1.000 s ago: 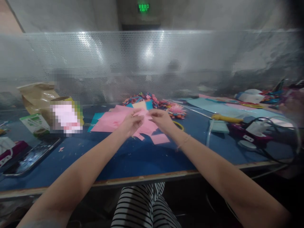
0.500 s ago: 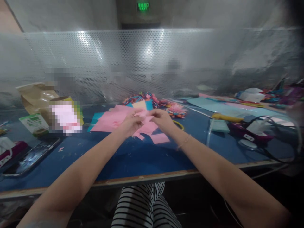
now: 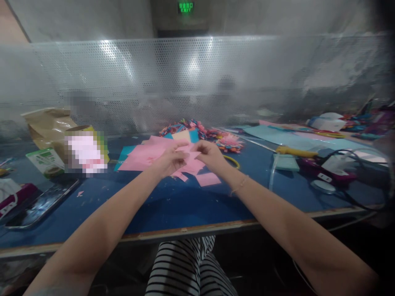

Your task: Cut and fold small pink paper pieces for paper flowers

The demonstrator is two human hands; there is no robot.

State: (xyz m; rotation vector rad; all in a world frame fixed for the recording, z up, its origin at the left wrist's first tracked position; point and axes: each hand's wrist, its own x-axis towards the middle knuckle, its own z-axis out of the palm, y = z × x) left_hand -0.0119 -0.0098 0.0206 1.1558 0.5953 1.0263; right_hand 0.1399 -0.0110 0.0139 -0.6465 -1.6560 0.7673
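Observation:
Both my hands meet over a spread of pink paper sheets (image 3: 145, 158) on the blue table (image 3: 173, 205). My left hand (image 3: 169, 161) and my right hand (image 3: 210, 154) each pinch one side of a small pink paper piece (image 3: 189, 153) held just above the sheets. Fingers of both hands are closed on it. Small pink scraps (image 3: 207, 179) lie under and in front of my right hand. A heap of colourful folded paper flowers (image 3: 216, 137) sits just behind my hands.
A phone (image 3: 40, 203) and a tissue pack (image 3: 14, 197) lie at the left, behind them a can (image 3: 86, 150) and a brown paper bag (image 3: 46, 125). To the right are a glue gun (image 3: 293, 152), a power strip with cables (image 3: 333, 172) and light blue sheets (image 3: 286, 137). A perforated metal screen (image 3: 197, 82) closes the back.
My hands have stayed in place, with my fingers working the small pink piece a little closer together. The view has shifted slightly.

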